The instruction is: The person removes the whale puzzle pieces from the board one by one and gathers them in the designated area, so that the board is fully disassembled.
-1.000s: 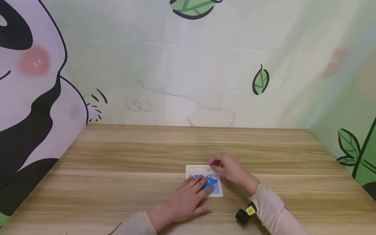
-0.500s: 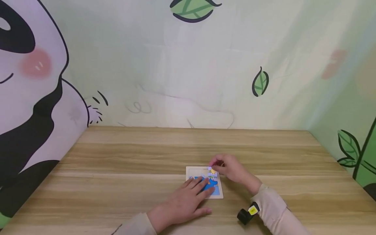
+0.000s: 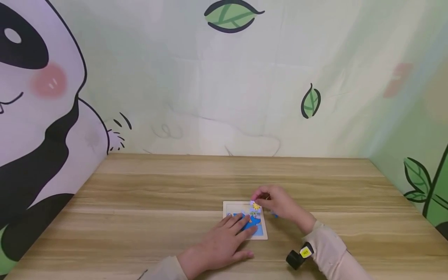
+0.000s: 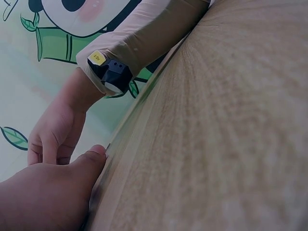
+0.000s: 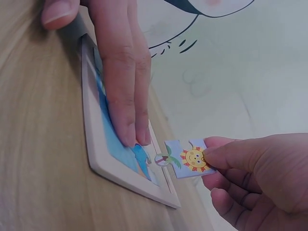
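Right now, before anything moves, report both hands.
Left hand: open, fingers resting on the puzzle in its frame, gripping nothing.
Right hand: closed, pinching the sun puzzle piece between thumb and fingers.

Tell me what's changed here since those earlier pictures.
The head view tipped slightly up. The right hand, still pinching the sun piece, seems to have edged right; something blue now shows by that hand. The left hand still rests on the puzzle.

Soft light (wrist views dimmer)
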Demonstrator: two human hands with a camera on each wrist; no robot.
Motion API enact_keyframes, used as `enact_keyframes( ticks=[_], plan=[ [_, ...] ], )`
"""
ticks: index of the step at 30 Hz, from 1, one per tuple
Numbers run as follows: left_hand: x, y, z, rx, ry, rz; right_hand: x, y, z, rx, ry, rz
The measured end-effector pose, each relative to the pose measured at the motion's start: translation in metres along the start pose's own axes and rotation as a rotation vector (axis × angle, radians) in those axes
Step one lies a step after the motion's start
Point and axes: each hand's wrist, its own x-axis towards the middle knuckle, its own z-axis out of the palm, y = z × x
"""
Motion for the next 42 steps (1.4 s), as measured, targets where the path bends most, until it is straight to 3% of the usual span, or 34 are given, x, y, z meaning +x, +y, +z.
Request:
enact_keyframes(
  ticks=[20, 42],
  plan=[
    [-0.001, -0.001, 0.002, -0.019, 0.008, -0.012, -0.007, -0.004, -0.021, 0.016, 0.000, -0.002],
    [-0.001, 0.001, 0.000, -0.024, -0.012, -0.009, -0.027, -0.006, -0.059, 0.024, -0.017, 0.027]
  ],
)
